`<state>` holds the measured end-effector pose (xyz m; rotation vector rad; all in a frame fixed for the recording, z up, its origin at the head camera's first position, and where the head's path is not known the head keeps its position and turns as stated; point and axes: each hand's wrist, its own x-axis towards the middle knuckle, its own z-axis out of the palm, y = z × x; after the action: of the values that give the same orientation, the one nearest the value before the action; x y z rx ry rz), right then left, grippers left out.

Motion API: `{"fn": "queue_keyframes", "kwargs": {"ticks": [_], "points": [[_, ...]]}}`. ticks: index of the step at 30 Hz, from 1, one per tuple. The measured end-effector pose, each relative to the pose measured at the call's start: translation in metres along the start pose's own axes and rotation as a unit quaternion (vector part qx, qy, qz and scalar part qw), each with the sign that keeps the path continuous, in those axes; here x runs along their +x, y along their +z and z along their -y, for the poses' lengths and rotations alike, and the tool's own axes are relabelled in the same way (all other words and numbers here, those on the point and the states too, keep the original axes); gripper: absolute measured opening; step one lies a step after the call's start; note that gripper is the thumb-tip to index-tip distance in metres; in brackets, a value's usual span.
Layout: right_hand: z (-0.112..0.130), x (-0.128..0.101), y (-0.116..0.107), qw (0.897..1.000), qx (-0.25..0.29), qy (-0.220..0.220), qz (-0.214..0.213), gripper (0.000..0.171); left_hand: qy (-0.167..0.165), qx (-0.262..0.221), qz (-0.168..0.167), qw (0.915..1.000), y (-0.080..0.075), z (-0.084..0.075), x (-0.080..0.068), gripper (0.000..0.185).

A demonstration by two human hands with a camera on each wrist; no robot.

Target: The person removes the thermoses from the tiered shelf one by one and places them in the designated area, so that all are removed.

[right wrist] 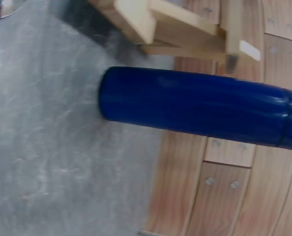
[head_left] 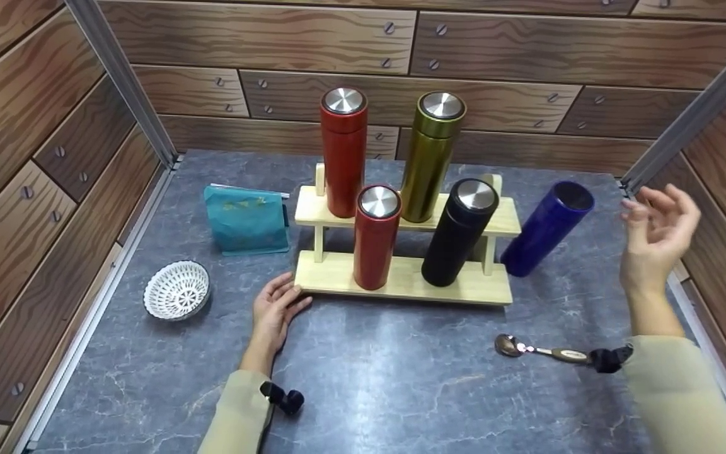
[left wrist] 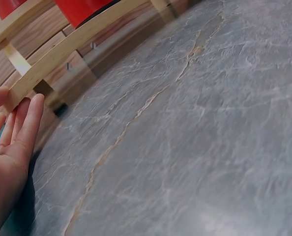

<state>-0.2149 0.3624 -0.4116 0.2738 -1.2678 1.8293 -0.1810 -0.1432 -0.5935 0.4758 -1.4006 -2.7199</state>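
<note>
A two-step wooden rack (head_left: 401,284) stands mid-table. Its upper step bears a red flask (head_left: 343,151) and a gold flask (head_left: 431,156); the lower step bears a second red flask (head_left: 375,236) and a black flask (head_left: 460,232). A blue flask (head_left: 547,228) stands on the table right of the rack, also filling the right wrist view (right wrist: 195,105). My left hand (head_left: 276,307) lies flat with straight fingers (left wrist: 25,125) touching the rack's front left corner (left wrist: 43,73). My right hand (head_left: 659,230) hovers in the air right of the blue flask, fingers loose, holding nothing.
A teal pouch (head_left: 246,219) leans left of the rack. A white lattice bowl (head_left: 177,290) sits at the front left. A metal spoon (head_left: 536,350) lies on the grey table (head_left: 401,384) near my right forearm. Wood-patterned walls enclose three sides.
</note>
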Motion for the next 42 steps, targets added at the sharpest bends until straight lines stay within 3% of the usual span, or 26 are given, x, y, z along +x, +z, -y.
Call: {"fn": "queue_keyframes", "kwargs": {"ticks": [12, 20, 26, 34, 42], "points": [[0.015, 0.0, 0.049, 0.997, 0.005, -0.026, 0.07, 0.042, 0.007, 0.013, -0.007, 0.9999, -0.006, -0.001, 0.003, 0.046], [0.02, 0.004, 0.088, 0.992, 0.019, -0.009, 0.123, 0.034, 0.004, 0.021, -0.004, 0.9998, -0.006, 0.004, 0.005, 0.045], [0.02, 0.007, 0.112, 0.983, -0.003, 0.012, 0.183, 0.029, 0.002, 0.019, 0.002, 0.9998, -0.005, 0.006, 0.006, 0.046], [0.016, 0.005, 0.141, 0.976, -0.004, 0.05, 0.214, 0.027, 0.004, 0.019, 0.023, 0.9995, -0.006, 0.007, 0.006, 0.047], [0.009, 0.011, 0.168, 0.954, -0.071, 0.098, 0.273, 0.035, 0.006, 0.017, 0.036, 0.9992, -0.006, 0.006, 0.005, 0.045]]}}
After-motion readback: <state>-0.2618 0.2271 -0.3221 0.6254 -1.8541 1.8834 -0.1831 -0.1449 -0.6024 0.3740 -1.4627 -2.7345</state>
